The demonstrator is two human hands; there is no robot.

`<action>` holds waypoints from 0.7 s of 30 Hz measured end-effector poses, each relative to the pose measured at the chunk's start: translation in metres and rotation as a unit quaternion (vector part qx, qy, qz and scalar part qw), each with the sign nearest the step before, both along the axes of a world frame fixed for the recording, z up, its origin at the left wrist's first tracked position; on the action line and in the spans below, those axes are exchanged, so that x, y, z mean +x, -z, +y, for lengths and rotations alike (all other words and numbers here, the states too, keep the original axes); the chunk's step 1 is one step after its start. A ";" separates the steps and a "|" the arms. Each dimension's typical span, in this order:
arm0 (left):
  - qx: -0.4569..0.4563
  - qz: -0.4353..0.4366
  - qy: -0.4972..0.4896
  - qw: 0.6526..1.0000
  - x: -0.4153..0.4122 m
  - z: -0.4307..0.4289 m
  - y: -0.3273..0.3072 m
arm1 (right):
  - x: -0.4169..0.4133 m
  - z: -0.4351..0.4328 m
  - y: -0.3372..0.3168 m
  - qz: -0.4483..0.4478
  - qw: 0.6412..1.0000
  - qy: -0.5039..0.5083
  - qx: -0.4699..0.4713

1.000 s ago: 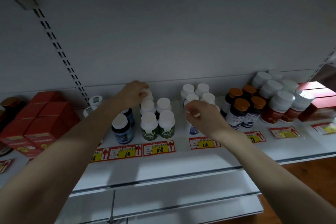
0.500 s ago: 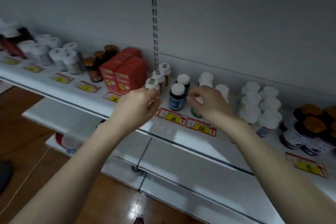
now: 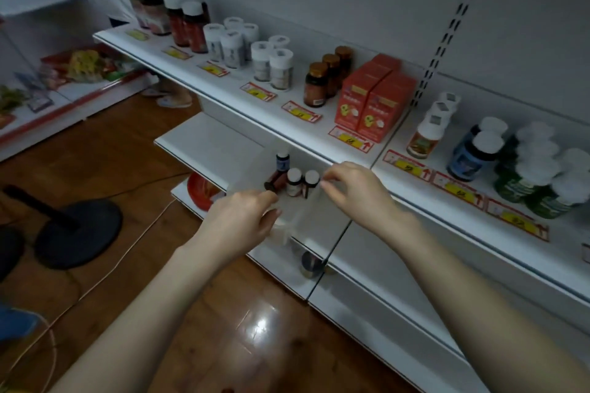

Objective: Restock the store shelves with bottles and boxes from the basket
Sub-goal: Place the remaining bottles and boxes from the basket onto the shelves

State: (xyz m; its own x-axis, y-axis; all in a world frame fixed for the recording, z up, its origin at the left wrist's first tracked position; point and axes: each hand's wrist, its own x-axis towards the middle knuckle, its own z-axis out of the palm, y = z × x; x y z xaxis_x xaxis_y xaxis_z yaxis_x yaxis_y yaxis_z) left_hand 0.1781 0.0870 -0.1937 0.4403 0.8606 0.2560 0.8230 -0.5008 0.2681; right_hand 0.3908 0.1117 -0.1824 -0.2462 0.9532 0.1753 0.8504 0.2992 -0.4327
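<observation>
Where the basket [image 3: 311, 217] holds it, brown bottle [image 3: 277, 181] lies cap-left

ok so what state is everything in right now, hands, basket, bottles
basket: translucent, four bottles inside
brown bottle: lying on its side in the basket
other three basket bottles: upright, capped
left hand: fingers curled on the basket's near rim
right hand: fingertips pinched at its right edge, grip unclear
red boxes: upright on the shelf, closed
shelf bottles: upright, capped
</observation>
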 end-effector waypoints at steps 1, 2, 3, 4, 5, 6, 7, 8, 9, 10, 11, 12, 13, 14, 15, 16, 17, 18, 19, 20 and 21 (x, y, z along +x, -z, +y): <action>-0.007 0.008 0.006 1.000 -0.019 0.001 0.005 | -0.020 0.001 0.008 0.001 1.000 0.002 -0.009; -0.013 0.022 0.017 1.000 -0.037 0.002 0.009 | -0.040 0.002 0.016 0.001 1.000 0.005 -0.020; -0.018 0.033 0.028 0.999 -0.054 0.002 0.014 | -0.059 0.003 0.026 -0.002 0.999 0.007 -0.034; -0.023 0.041 0.033 0.998 -0.071 0.002 0.018 | -0.076 0.002 0.036 -0.006 0.999 0.008 -0.049; -0.026 0.041 0.035 0.998 -0.087 0.002 0.023 | -0.093 0.001 0.046 -0.006 0.998 0.008 -0.066; -0.038 0.038 0.029 0.998 -0.101 0.003 0.027 | -0.107 0.001 0.055 -0.007 0.996 0.008 -0.088; -0.053 0.031 0.023 0.998 -0.114 0.003 0.031 | -0.120 -0.001 0.065 -0.011 0.994 0.009 -0.111; -0.068 0.022 0.016 0.997 -0.125 0.004 0.036 | -0.129 -0.003 0.074 -0.019 0.991 0.011 -0.134; -0.078 0.019 0.011 0.997 -0.134 0.006 0.041 | -0.137 -0.004 0.081 -0.029 0.988 0.013 -0.153; -0.086 0.022 0.005 0.996 -0.140 0.010 0.046 | -0.142 -0.003 0.088 -0.040 0.985 0.015 -0.167; -0.089 0.019 0.000 0.996 -0.145 0.015 0.050 | -0.144 0.000 0.094 -0.051 0.982 0.018 -0.179; -0.093 0.014 -0.002 0.996 -0.148 0.020 0.053 | -0.144 0.005 0.098 -0.062 0.980 0.022 -0.187; -0.093 0.004 -0.001 0.996 -0.149 0.027 0.057 | -0.144 0.012 0.102 -0.072 0.978 0.028 -0.193; -0.091 -0.004 0.000 0.996 -0.150 0.034 0.061 | -0.142 0.019 0.107 -0.081 0.977 0.035 -0.196; -0.089 -0.009 -0.001 0.996 -0.151 0.041 0.065 | -0.139 0.028 0.111 -0.089 0.975 0.044 -0.198; -0.088 -0.011 0.000 0.996 -0.150 0.049 0.068 | -0.137 0.038 0.115 -0.094 0.973 0.052 -0.203; -0.089 -0.014 0.002 0.996 -0.150 0.056 0.072 | -0.134 0.049 0.119 -0.098 0.971 0.060 -0.209; -0.089 -0.016 0.004 0.996 -0.149 0.065 0.076 | -0.132 0.061 0.124 -0.102 0.969 0.065 -0.215; -0.090 -0.014 0.006 0.996 -0.147 0.074 0.080 | -0.129 0.073 0.129 -0.104 0.968 0.071 -0.218; -0.089 -0.011 0.008 0.996 -0.146 0.083 0.084 | -0.126 0.087 0.134 -0.104 0.966 0.080 -0.224; -0.089 -0.007 0.012 0.996 -0.145 0.093 0.089 | -0.123 0.100 0.139 -0.103 0.963 0.090 -0.230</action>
